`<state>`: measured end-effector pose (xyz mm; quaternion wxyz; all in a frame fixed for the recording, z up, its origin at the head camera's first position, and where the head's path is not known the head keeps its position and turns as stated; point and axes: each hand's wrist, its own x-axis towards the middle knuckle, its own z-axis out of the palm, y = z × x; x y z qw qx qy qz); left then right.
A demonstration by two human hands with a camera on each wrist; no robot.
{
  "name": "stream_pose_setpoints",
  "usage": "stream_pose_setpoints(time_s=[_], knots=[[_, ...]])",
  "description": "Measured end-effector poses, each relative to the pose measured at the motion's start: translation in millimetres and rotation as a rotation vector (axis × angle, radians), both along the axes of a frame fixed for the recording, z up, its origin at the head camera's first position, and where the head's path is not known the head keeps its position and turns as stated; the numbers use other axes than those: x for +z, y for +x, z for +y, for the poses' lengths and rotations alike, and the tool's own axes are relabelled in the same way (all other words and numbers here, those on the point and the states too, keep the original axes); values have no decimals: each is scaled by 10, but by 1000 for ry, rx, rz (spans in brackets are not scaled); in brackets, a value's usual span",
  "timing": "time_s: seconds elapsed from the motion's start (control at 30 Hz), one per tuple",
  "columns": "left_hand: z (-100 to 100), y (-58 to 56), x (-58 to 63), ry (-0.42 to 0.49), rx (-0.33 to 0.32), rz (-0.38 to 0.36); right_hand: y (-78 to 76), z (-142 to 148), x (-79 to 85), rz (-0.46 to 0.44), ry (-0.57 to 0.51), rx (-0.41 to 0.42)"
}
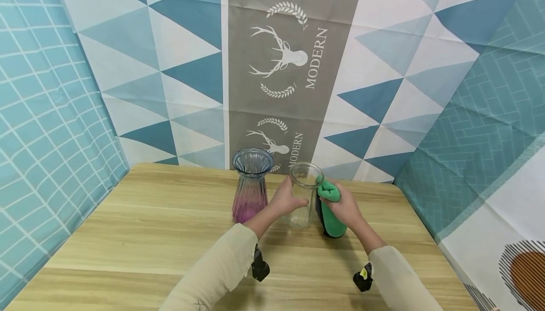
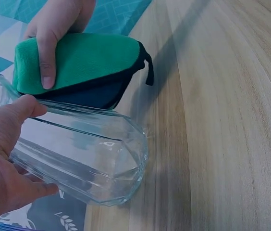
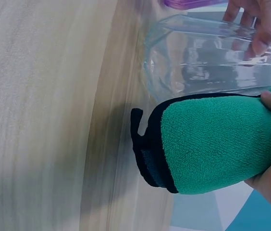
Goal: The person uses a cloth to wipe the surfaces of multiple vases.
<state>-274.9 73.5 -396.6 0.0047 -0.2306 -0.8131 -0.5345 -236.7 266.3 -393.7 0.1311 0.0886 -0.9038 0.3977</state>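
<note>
A clear glass vase (image 1: 300,214) stands upright on the wooden table, its round rim at the top. My left hand (image 1: 286,199) grips it from the left, with the thumb and fingers spread around its side in the left wrist view. My right hand (image 1: 344,207) holds a folded green cloth (image 3: 212,144) with dark edging and a small black loop. The cloth is bunched at its upper end and hangs right beside the vase's right wall. Just left of the left hand stands a ribbed glass vase (image 1: 250,188), blue-grey at the flared rim and purple at the base.
The wooden table (image 1: 140,230) meets a patterned backdrop (image 1: 294,65) close behind the vases. Blue tiled sheeting (image 1: 38,88) lines the left side and green sheeting (image 1: 481,126) the right. Black wrist-worn devices (image 1: 259,266) hang beneath both sleeves.
</note>
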Motion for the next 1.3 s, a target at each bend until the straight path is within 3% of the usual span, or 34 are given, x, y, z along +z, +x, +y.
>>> stream_pose_setpoints(time_s=[0.23,0.5,0.87,1.1,1.3], knots=[[21,-3,-7,13,-4,36,3,-19,-41,-15,13,-25],[38,10,-31,57,-16,41,11,10,-114,-46,70,3],[38,40,-8,53,24,47,33,64,-171,-117,141,52],[51,55,-24,25,62,6,61,107,-160,-137,200,93],[64,104,-48,4,108,-71,70,127,-99,-155,219,55]])
